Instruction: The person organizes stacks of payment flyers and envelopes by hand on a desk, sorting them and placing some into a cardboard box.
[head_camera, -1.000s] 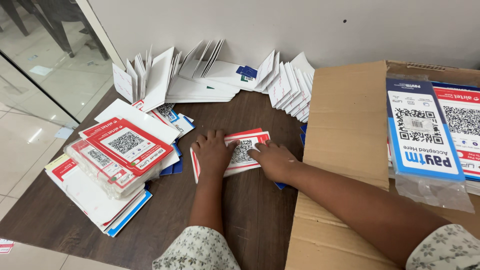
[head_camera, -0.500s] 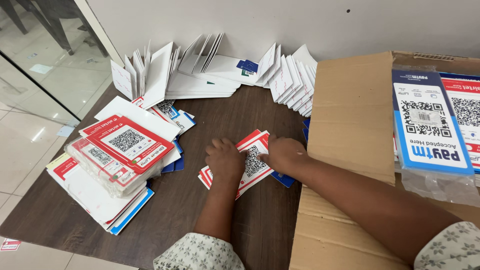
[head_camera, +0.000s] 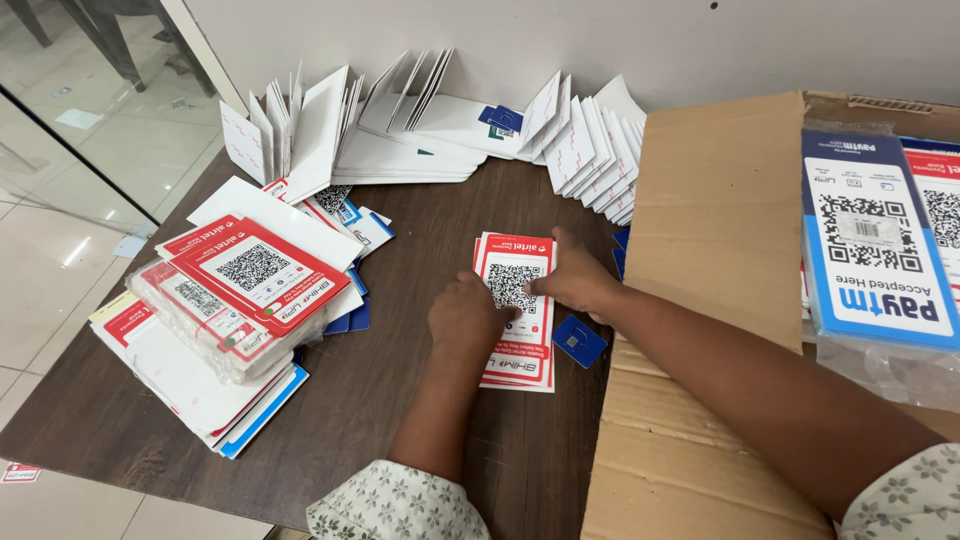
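Turned upright since before, the red card stack (head_camera: 517, 305) lies under both flat, open hands.

Both hands, left hand (head_camera: 468, 318) and right hand (head_camera: 572, 284), press a red card stack (head_camera: 518, 312) on the table (head_camera: 420, 250).

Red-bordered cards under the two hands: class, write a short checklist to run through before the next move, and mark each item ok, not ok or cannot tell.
1. Both the left hand and the right hand rest on the red-bordered cards: ok.
2. Card edges squared: not ok, edges are stepped.
3. Printed side up: ok.
4. Small blue card lies apart: ok.
5. Number of cards: cannot tell.
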